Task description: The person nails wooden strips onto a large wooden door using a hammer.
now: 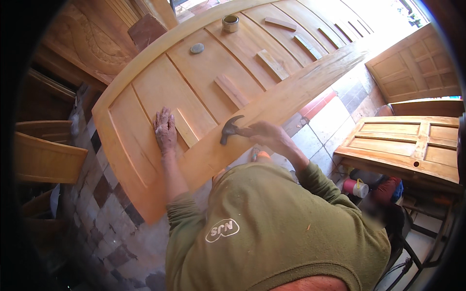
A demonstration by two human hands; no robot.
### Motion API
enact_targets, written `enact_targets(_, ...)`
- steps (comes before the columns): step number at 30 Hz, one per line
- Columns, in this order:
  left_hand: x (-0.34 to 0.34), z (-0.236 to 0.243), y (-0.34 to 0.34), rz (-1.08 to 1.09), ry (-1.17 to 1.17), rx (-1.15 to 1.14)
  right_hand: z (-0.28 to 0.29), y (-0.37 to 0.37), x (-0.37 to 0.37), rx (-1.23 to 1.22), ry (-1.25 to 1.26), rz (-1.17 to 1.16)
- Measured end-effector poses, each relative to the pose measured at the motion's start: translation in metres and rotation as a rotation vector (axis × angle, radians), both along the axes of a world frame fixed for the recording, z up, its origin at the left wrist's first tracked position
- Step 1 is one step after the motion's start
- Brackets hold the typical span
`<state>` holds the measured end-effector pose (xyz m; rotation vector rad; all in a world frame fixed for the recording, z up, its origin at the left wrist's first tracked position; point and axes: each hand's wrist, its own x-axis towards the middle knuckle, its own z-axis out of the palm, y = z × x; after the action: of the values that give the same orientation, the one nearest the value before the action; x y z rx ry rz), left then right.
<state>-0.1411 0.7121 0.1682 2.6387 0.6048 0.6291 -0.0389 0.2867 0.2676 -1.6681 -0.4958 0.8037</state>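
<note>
A claw hammer [229, 129] with a dark head is in my right hand [268, 134], whose fingers wrap round its handle. The head shows over the near rail of a large wooden door panel [187, 77]. My left hand [165, 128] lies flat on the panel, fingers stretched out. Just right of it lies a light wooden strip [186, 129]; I cannot tell whether the hand touches it. Farther along the panel lie a pinkish wooden strip [231, 91], a wooden block [272, 65] and several more strips.
On the panel stand an opened can [230, 24] and a round grey lid-like disc [197, 48]. At the right are a panelled door [386, 138], another leaning panel [415, 65] and a pink-and-white container [356, 187]. Curved wooden pieces [51, 155] stand at the left above a tiled floor [104, 211].
</note>
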Motion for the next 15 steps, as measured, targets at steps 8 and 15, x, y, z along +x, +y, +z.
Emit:
enact_targets(8, -0.005, -0.001, -0.019, 0.085, 0.008, -0.005, -0.004, 0.0, 0.007, 0.125, -0.068, 0.077)
enact_targets(15, -0.005, 0.005, -0.027, 0.126, 0.01, -0.026, -0.001, -0.011, 0.025, -0.018, -0.223, 0.148)
